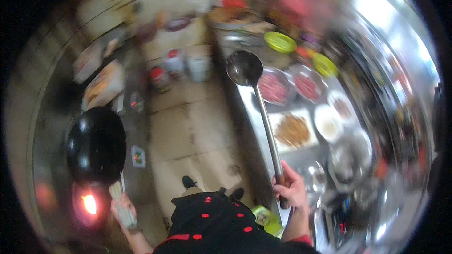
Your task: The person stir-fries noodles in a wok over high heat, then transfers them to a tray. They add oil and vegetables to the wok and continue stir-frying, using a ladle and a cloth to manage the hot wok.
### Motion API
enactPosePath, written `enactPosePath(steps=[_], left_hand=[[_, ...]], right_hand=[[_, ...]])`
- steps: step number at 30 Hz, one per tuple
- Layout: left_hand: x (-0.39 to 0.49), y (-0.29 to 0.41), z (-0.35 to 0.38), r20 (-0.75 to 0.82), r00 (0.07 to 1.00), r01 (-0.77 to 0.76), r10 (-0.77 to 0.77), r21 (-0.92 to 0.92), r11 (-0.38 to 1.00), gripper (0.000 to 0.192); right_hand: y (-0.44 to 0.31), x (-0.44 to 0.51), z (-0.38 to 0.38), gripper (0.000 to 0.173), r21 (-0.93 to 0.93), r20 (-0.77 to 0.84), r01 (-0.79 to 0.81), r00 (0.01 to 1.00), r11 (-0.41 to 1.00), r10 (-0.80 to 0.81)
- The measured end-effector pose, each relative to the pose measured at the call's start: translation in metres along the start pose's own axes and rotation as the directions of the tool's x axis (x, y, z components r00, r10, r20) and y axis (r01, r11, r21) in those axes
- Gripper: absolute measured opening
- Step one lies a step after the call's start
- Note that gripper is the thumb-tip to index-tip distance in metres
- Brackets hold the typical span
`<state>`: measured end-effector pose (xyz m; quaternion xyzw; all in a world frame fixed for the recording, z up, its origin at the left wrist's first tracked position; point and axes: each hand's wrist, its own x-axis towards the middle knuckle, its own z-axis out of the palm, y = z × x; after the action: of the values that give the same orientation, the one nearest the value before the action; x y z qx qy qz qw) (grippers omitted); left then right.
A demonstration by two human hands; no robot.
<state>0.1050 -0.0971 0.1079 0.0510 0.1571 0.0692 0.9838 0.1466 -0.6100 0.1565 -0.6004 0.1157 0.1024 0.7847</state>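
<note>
My left hand (pixel 120 209) grips a pale folded cloth (pixel 126 216) at the near edge of a black wok (pixel 97 144). Whether a wok handle lies inside the cloth cannot be made out. The wok is tilted up beside a burner flame (pixel 89 204). In my right hand (pixel 293 187) is the wooden grip of a long steel ladle (pixel 264 106). The ladle's dark bowl hangs out over the counter's edge. Under and right of its shaft, a white square plate (pixel 313 143) holds brown shredded food (pixel 292 130).
Two metal bowls hold pinkish raw meat strips (pixel 272 87). White bowls (pixel 328 124) and a larger metal bowl (pixel 349 160) stand farther right. Lime-green baskets (pixel 280 42) sit at the back. Food trays (pixel 106 83) lie beyond the wok. Buckets (pixel 198 64) stand at the aisle's end.
</note>
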Motion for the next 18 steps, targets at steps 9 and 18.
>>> enactPosePath(steps=[9, 18], left_hand=[[0.001, 0.169, -0.061, -0.100, 0.837, -0.545, 0.537, -0.220, 0.809, 0.017], [0.035, 0.242, -0.114, -0.445, 0.601, -0.780, 0.664, -0.143, 0.610, 0.012]], right_hand=[[0.037, 0.147, 0.258, 0.075, -0.251, 0.510, 0.005, 0.850, 0.968, 0.128], [0.092, 0.284, 0.570, 0.063, -0.364, 0.857, 0.165, 0.445, 0.917, 0.260]])
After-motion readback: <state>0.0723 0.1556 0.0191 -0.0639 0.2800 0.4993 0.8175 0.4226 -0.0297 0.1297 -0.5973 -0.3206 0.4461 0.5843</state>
